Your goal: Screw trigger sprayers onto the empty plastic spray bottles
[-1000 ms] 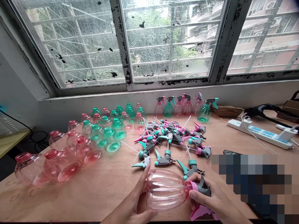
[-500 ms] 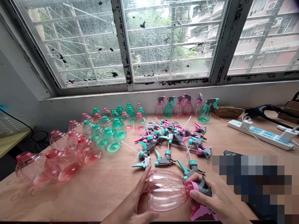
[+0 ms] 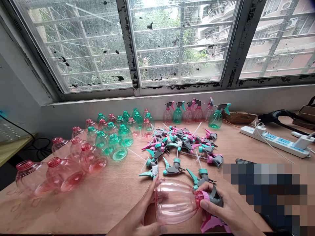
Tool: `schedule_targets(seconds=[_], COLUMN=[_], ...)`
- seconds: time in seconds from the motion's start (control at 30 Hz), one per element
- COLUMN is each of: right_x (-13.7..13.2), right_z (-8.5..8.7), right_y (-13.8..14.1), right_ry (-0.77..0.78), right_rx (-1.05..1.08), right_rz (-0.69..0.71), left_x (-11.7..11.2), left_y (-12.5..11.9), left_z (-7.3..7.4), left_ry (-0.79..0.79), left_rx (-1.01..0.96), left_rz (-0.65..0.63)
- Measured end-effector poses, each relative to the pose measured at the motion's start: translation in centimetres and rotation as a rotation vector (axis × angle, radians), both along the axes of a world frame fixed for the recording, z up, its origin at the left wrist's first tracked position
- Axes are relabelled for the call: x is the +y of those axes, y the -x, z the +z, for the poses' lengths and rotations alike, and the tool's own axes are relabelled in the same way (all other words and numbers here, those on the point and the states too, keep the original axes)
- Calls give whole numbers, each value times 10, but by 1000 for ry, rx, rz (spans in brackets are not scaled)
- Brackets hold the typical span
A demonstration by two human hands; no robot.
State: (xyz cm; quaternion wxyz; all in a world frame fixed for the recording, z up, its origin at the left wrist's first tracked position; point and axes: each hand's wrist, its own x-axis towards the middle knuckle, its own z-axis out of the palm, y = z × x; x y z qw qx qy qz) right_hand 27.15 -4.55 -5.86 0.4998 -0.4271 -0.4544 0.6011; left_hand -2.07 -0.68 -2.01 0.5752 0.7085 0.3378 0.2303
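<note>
A clear pink spray bottle point(image 3: 176, 201) lies sideways between my hands at the table's front. My left hand point(image 3: 145, 209) grips its base end, thumb below and fingers behind. At the neck, my right hand point(image 3: 221, 205) pinches the pink collar of a grey and pink trigger sprayer point(image 3: 213, 223), which sits on the bottle's mouth. Its pink lever points down toward the table edge. Just beyond the bottle lie loose teal and grey trigger sprayers point(image 3: 174, 167), in front of a heap of pink, teal and grey sprayer heads point(image 3: 182, 139).
Open-topped pink bottles point(image 3: 65, 175) and green bottles point(image 3: 119, 147) stand at the left. Several bottles with sprayers fitted point(image 3: 177, 114) line the back wall. A white power strip point(image 3: 275, 141) with cables and a phone point(image 3: 244, 161) lie at the right.
The bottle has rolled slightly about its long axis, shifting its ridges and reflections. Both hands keep nearly the same place and grip.
</note>
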Motion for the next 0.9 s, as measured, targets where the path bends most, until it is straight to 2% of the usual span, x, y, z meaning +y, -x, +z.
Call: schedule_targets(seconds=[0.17, 0.43, 0.73, 0.9], right_x=[1, 2, 2, 2], right_z=[-2, -2, -1, -1], right_y=[-1, -2, -1, 0], right_ry=[-21, -25, -34, -30], right_rx=[-25, -38, -38, -14], right_rz=[-21, 9, -9, 4], left_x=[-1, 1, -1, 0], left_y=[-3, -2, -3, -3], left_z=[5, 1, 5, 4], left_ry=[-96, 25, -104, -79], left_rx=[30, -58, 26, -4], left_rz=[-20, -10, -29, -26])
